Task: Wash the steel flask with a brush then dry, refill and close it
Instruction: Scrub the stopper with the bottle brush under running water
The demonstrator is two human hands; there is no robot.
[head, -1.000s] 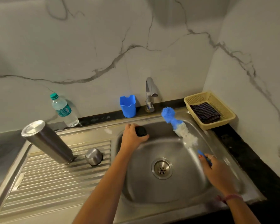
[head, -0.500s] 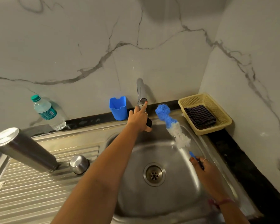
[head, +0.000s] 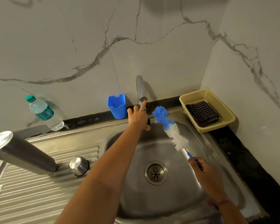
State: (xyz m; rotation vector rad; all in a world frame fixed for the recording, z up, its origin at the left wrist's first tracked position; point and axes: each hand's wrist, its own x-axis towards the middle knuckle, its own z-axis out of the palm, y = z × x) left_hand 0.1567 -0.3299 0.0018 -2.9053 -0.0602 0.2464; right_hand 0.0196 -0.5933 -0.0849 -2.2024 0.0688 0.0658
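The right hand [head: 205, 173] grips the brush [head: 170, 128] handle over the sink [head: 217, 152]. The flask [head: 21, 152] stands upside down on the drainboard, cap [head: 79, 165] beside it. The left hand [head: 138, 118] reaches the tap [head: 140, 89], forefinger straight, perhaps holding a dark stopper.

Steel flask [head: 21, 153] brushed metal, satin sheen; its cap [head: 79, 165] same steel, shinier top. Sink [head: 160, 149] stainless, smooth bowl, ribbed drainboard. Tap [head: 140, 88] polished chrome. Brush [head: 170, 126] fluffy blue and white fibres, blue plastic handle. Blue cup [head: 117, 106] matt plastic. Basket [head: 217, 101] perforated cream plastic, checked woven cloth [head: 201, 113] inside. Bottle [head: 44, 113] clear plastic. Wall [head: 71, 46] glossy veined marble.
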